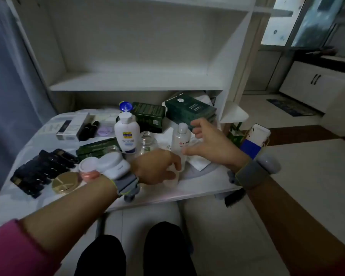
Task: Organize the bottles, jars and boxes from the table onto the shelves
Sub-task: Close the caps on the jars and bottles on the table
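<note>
- Step in hand: pick-up from the desk [197,188]; shelves [135,81] bare.
- Right hand [211,144]: grip spread wide, empty, just beside the clear bottle [180,139], red mark on its label.
- Left hand [157,168]: grip curled on something white, unidentifiable.
- Next: close on the bottle, lift to the shelf.
- White lotion bottle [126,134]: writing too blurred to read.

Left hand [157,166] fingers curled, palm down; right hand [211,144] spread wide.

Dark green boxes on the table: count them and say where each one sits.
3. One stands at the back behind the white lotion bottle; one lies tilted at back right; a flat one lies left of that bottle. Others may be hidden.
</note>
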Tool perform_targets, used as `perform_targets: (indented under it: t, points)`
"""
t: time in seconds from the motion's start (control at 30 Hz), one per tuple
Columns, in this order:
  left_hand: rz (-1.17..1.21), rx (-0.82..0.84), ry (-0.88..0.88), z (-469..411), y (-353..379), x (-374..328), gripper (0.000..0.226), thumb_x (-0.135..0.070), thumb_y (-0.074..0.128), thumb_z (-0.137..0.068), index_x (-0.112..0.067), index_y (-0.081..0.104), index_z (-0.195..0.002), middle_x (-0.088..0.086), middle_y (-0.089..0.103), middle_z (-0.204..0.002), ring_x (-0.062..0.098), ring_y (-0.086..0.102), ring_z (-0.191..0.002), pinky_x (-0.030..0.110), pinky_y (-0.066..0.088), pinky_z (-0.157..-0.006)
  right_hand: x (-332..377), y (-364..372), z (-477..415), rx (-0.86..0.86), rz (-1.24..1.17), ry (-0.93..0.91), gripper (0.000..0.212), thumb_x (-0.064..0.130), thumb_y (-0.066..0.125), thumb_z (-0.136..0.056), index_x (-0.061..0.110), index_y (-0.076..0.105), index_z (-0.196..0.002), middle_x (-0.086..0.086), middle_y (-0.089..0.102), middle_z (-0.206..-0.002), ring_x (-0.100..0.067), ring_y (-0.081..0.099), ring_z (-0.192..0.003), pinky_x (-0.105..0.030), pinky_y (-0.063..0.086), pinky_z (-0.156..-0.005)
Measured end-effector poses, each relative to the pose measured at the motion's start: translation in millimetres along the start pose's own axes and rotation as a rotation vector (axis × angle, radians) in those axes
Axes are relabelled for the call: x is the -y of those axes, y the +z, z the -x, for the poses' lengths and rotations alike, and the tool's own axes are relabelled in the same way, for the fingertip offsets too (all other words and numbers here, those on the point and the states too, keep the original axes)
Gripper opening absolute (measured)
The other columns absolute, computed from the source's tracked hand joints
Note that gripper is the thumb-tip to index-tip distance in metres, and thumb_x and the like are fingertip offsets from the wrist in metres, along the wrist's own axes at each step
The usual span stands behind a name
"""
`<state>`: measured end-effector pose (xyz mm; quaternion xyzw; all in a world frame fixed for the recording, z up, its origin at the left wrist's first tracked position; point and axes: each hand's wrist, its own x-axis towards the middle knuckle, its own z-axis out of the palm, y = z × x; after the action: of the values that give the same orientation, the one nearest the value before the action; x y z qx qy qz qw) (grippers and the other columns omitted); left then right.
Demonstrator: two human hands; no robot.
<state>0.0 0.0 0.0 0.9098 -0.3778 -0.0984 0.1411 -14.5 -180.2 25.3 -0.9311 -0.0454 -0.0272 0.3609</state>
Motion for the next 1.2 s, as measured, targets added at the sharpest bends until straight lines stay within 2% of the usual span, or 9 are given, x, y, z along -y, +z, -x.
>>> perform_targets:
  t: [0.07, 0.27, 0.4, 0.53, 0.63, 0.8, 0.93, 1.1, 1.2]
  points:
    - [-0.082, 0.035, -0.042, -6.1, 1.4, -1.6, 0.033, -0.025, 0.061, -0.089, -0.028, 0.058, -0.122, 0.001, 0.059, -0.122, 0.003, 0.046, -0.064, 0.022, 0.046, -0.081, -2.2, 2.1, -3.9, 0.015, -0.021, -0.008, 0.087, 0.03, 0.084, -0.07, 0.014, 0.035, -0.14, -0.005, 0.046, -0.137, -0.014, 0.048, -0.12, -0.028, 0.042, -0.1]
    - [-0.221, 0.126, -0.082, -13.8, 14.7, -3.1, 0.044, -0.027, 0.063, -0.085, -0.031, 0.052, -0.127, 0.003, 0.055, -0.129, 0.022, 0.054, -0.117, 0.029, 0.042, -0.095, -12.7, 13.6, -13.6, 0.044, -0.06, -0.041, 0.077, 0.03, 0.083, -0.069, 0.016, 0.041, -0.133, 0.0, 0.052, -0.127, -0.014, 0.051, -0.115, -0.03, 0.044, -0.096]
    - [-0.182, 0.171, -0.113, -12.5, 3.5, -4.7, 0.039, -0.032, 0.067, -0.081, -0.029, 0.057, -0.119, 0.001, 0.06, -0.117, 0.02, 0.059, -0.101, 0.029, 0.048, -0.086, -11.6, 19.1, -14.4, 0.048, -0.11, -0.066, 0.059, 0.027, 0.08, -0.073, 0.016, 0.048, -0.122, 0.002, 0.057, -0.117, -0.011, 0.054, -0.107, -0.027, 0.044, -0.089]
    - [-0.027, 0.255, -0.124, -0.3, -44.5, -15.6, 0.035, -0.029, 0.07, -0.082, -0.026, 0.06, -0.115, -0.003, 0.062, -0.097, 0.007, 0.058, -0.062, 0.018, 0.051, -0.063, -11.5, 20.9, -19.9, 0.051, -0.229, -0.047, 0.052, 0.024, 0.08, -0.073, 0.016, 0.052, -0.117, 0.004, 0.061, -0.115, -0.012, 0.057, -0.107, -0.031, 0.047, -0.094]
    - [-0.021, 0.159, -0.087, 8.1, -85.1, -23.5, 0.029, -0.037, 0.069, -0.082, -0.029, 0.061, -0.109, -0.006, 0.066, -0.091, 0.006, 0.063, -0.069, 0.025, 0.055, -0.073, -12.8, 21.8, -26.6, 0.051, -0.236, -0.059, 0.05, 0.025, 0.081, -0.071, 0.016, 0.055, -0.113, 0.002, 0.064, -0.113, -0.014, 0.06, -0.106, -0.039, 0.049, -0.095]
    - [0.06, -0.098, -0.076, 3.2, -119.4, -30.9, 0.026, -0.04, 0.065, -0.085, -0.021, 0.06, -0.102, -0.004, 0.069, -0.065, 0.008, 0.068, -0.055, 0.021, 0.053, -0.056, -10.6, 21.0, -29.5, 0.072, -0.258, -0.071, 0.06, 0.031, 0.082, -0.064, 0.014, 0.058, -0.116, -0.001, 0.067, -0.111, -0.016, 0.064, -0.103, -0.044, 0.051, -0.094]
    - [-0.019, -0.202, -0.068, -9.5, -115.3, -32.1, 0.028, -0.045, 0.059, -0.087, -0.019, 0.059, -0.099, 0.002, 0.07, -0.07, 0.015, 0.068, -0.056, 0.035, 0.058, -0.066, -14.8, 23.4, -28.6, 0.097, -0.277, -0.066, 0.05, 0.027, 0.081, -0.066, 0.013, 0.062, -0.11, -0.004, 0.07, -0.104, -0.018, 0.066, -0.098, -0.043, 0.053, -0.091]
    - [-0.147, -0.223, -0.108, -19.9, -111.4, -33.7, 0.035, -0.048, 0.057, -0.088, -0.017, 0.062, -0.104, -0.003, 0.061, -0.075, 0.004, 0.053, -0.06, 0.028, 0.043, -0.066, -11.6, 21.7, -27.7, 0.093, -0.263, -0.114, 0.035, 0.019, 0.079, -0.077, 0.018, 0.061, -0.106, 0.005, 0.068, -0.098, -0.013, 0.065, -0.094, -0.027, 0.051, -0.081]
    - [-0.19, -0.199, -0.168, -21.6, -112.2, -31.6, 0.039, -0.054, 0.054, -0.086, -0.018, 0.063, -0.098, 0.002, 0.066, -0.083, 0.019, 0.057, -0.073, 0.031, 0.045, -0.071, -5.6, 18.2, -26.3, 0.099, -0.246, -0.142, 0.034, 0.02, 0.078, -0.077, 0.019, 0.061, -0.106, 0.006, 0.068, -0.096, -0.012, 0.065, -0.093, -0.028, 0.051, -0.08]
